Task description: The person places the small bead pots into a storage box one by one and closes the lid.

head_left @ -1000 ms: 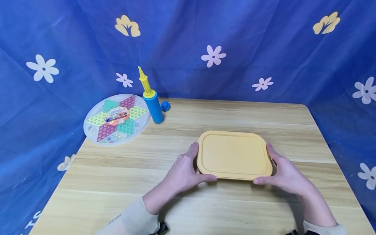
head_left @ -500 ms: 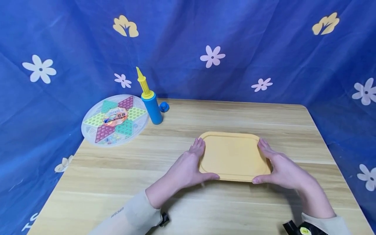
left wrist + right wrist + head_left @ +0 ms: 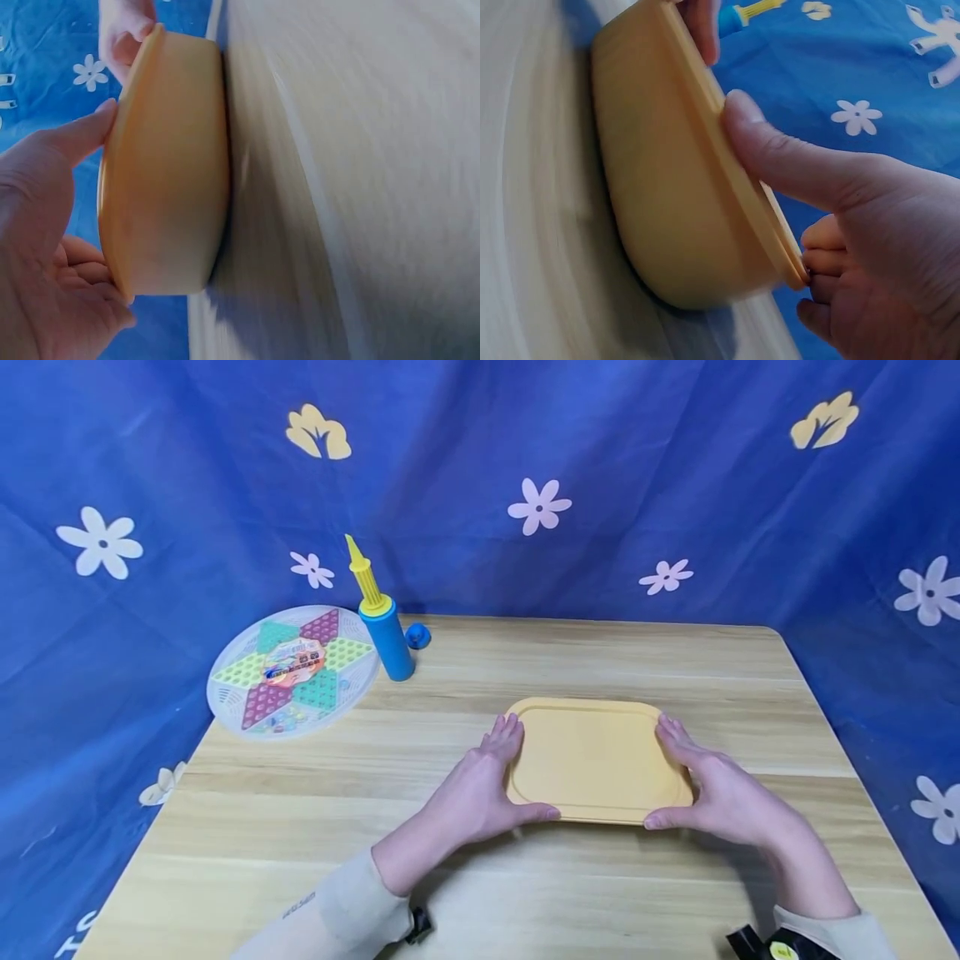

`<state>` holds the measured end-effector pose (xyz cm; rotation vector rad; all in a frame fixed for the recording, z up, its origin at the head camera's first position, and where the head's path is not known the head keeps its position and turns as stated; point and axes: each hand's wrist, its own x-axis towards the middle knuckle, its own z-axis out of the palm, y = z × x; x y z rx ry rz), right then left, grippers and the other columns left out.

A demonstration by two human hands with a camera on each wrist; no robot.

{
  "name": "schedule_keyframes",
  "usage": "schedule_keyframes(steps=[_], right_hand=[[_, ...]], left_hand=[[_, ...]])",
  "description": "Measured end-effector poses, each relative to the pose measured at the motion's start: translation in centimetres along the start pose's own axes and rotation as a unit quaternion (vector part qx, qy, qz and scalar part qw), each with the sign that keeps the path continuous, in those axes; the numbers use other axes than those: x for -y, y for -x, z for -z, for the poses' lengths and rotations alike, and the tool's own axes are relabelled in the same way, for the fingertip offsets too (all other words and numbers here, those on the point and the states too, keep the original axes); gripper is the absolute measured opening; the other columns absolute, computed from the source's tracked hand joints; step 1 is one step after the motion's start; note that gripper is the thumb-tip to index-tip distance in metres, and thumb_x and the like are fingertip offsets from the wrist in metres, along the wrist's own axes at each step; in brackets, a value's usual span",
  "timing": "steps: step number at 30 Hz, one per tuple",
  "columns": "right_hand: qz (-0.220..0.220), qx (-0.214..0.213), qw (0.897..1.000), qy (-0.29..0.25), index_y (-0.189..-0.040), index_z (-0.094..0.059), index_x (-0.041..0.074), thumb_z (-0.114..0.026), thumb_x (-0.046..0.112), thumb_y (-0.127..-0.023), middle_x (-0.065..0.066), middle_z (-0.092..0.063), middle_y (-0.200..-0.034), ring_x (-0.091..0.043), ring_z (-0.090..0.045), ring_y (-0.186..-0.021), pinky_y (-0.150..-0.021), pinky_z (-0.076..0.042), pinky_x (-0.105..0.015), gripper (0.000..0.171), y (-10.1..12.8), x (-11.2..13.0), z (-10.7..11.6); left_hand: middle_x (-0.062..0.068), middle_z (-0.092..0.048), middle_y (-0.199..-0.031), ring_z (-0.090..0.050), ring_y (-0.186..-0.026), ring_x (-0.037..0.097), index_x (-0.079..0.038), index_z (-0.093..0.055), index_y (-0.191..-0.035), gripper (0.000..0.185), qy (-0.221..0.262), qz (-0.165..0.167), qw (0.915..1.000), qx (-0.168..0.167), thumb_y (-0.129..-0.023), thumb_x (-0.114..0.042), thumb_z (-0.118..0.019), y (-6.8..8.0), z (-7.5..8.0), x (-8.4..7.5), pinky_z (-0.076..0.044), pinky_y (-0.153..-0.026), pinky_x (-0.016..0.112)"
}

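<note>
A yellow plastic box with a flat lid (image 3: 600, 760) sits on the wooden table. The wrist views show its deep, smooth side wall (image 3: 176, 172) under a projecting rim. My left hand (image 3: 483, 785) grips the near left corner, thumb along the front rim and fingers over the left edge of the lid. At the near right corner, my right hand (image 3: 720, 789) holds it in mirror fashion, its thumb (image 3: 780, 154) against the rim. Whatever is inside the box is hidden.
A round Chinese checkers board (image 3: 292, 672) lies at the table's back left. Beside it stand a blue and yellow hand pump (image 3: 387, 639) and a small blue round piece (image 3: 417, 636). Blue flowered cloth (image 3: 450, 485) hangs behind the table (image 3: 300, 827).
Since one second ago, the fingers of both hands have moved from the box's sides onto the lid's side edges. The box itself stays about where it was.
</note>
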<state>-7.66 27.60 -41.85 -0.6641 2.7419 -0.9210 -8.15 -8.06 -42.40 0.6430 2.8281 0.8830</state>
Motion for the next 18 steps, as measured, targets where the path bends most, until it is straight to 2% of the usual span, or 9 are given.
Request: schedule_keyframes(steps=[3,6,10,13,15,18], right_hand=[[0.01,-0.031,0.999,-0.002,-0.165,-0.025,-0.003,-0.092,0.056,-0.077,-0.016,-0.018,-0.173,-0.043,-0.023,-0.155,-0.118,-0.01,-0.007,0.125,0.4,0.0,-0.1],[0.026,-0.081,0.996,-0.002,-0.165,-0.031,0.005,-0.095,0.05,-0.076,-0.016,-0.029,-0.17,-0.043,-0.035,-0.15,-0.116,-0.017,-0.006,0.118,0.5,0.5,0.2],[0.06,-0.172,0.983,0.014,-0.158,-0.051,0.014,-0.1,0.031,-0.075,-0.013,-0.052,-0.157,-0.038,-0.053,-0.138,-0.113,-0.029,-0.007,0.098,0.3,1.3,1.2],[0.081,-0.221,0.972,0.023,-0.147,-0.064,0.013,-0.1,0.019,-0.074,-0.01,-0.066,-0.143,-0.025,-0.06,-0.131,-0.111,-0.037,-0.009,0.081,-0.1,1.8,2.0],[0.085,-0.241,0.967,0.024,-0.144,-0.065,0.011,-0.098,0.015,-0.075,-0.009,-0.07,-0.137,-0.017,-0.062,-0.128,-0.11,-0.039,-0.01,0.077,-0.5,2.0,2.4],[0.077,-0.258,0.963,0.019,-0.148,-0.061,0.012,-0.096,0.013,-0.078,-0.007,-0.071,-0.135,-0.018,-0.062,-0.128,-0.112,-0.038,-0.014,0.078,-1.0,2.2,2.9]], left_hand=[[0.017,-0.019,-0.172,-0.015,-0.159,0.028,0.002,-0.026,-0.164,0.129,-0.001,-0.016,0.9998,-0.009,-0.077,-0.075,-0.082,0.2,0.2,-0.1,-0.02,-0.128,0.044],[0.019,-0.024,-0.17,-0.021,-0.158,0.031,0.002,-0.03,-0.164,0.123,-0.001,-0.053,0.9977,-0.043,-0.08,-0.072,-0.081,0.3,1.0,-0.3,-0.021,-0.128,0.045],[0.018,-0.043,-0.162,-0.037,-0.152,0.028,0.0,-0.048,-0.156,0.099,0.001,-0.111,0.9868,-0.118,-0.087,-0.063,-0.081,-0.1,2.9,-0.2,-0.028,-0.126,0.051],[0.015,-0.055,-0.153,-0.05,-0.144,0.027,-0.002,-0.057,-0.149,0.084,0.005,-0.134,0.9775,-0.163,-0.089,-0.055,-0.082,-0.6,4.4,0.1,-0.03,-0.126,0.052],[0.013,-0.061,-0.148,-0.057,-0.138,0.028,-0.004,-0.061,-0.145,0.077,0.007,-0.141,0.9731,-0.182,-0.089,-0.052,-0.083,-0.8,5.4,0.4,-0.031,-0.125,0.052],[0.011,-0.064,-0.145,-0.06,-0.133,0.034,-0.006,-0.061,-0.146,0.079,-0.01,-0.151,0.9689,-0.196,-0.087,-0.054,-0.084,-1.2,6.9,1.0,-0.037,-0.122,0.054]])
